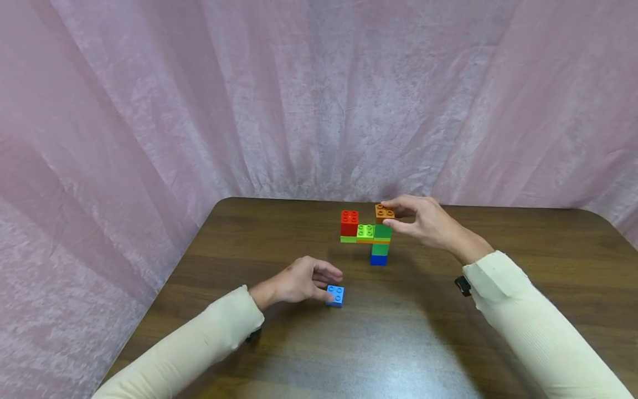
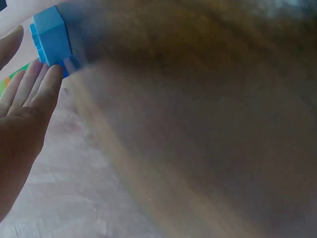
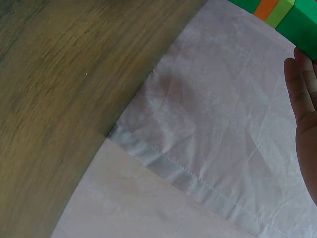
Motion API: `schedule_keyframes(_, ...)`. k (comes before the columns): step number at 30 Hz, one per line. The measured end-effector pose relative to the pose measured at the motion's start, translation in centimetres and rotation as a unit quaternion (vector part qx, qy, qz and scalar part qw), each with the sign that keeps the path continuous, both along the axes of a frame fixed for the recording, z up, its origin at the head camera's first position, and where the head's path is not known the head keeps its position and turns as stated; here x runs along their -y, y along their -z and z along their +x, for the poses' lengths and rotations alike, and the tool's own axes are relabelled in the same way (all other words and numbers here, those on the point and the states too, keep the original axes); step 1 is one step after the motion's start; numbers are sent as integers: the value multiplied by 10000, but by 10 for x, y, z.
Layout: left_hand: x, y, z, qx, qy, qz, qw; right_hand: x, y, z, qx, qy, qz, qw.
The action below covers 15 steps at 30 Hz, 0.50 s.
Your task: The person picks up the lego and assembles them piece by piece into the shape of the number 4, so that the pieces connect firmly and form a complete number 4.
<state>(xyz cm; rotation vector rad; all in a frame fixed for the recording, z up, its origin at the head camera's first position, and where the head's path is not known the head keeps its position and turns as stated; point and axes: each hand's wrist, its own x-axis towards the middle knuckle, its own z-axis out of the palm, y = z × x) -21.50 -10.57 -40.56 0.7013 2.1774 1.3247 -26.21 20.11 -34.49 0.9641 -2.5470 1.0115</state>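
A stacked block structure [image 1: 380, 250] stands on the table, with a blue block at its foot and green, orange and lime ones above. Its left end carries a red block [image 1: 349, 226]. At the top right sits an orange block [image 1: 384, 215], pinched between the thumb and fingers of my right hand [image 1: 423, 223]. My left hand [image 1: 298, 280] is spread beside a light blue block [image 1: 335, 296] lying nearer me, its thumb at the block's edge. In the left wrist view, a gap shows between the thumb and the light blue block [image 2: 52, 35]. The right wrist view shows fingers [image 3: 298, 91] by green blocks.
The brown wooden table [image 1: 279, 354] has rounded far corners. Behind it and along the left hangs a pink curtain [image 1: 319, 100]. The structure stands towards the table's far edge, its left part overhanging the tabletop.
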Motion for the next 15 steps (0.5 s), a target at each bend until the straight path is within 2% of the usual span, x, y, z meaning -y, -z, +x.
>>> schedule_keyframes(4, -2, 2, 1, 53, -35, -198, 9998, 0, 1, 0, -13, -46, -68, 10000)
schedule_keyframes(11, -5, 4, 2, -204, 29, -632, 9978, 1, 1, 1, 17, -66, -135, 9999)
schedule_keyframes(15, -5, 5, 1, -326, 69, -614, 9976, 1, 3, 0, 40, -93, -200, 9997)
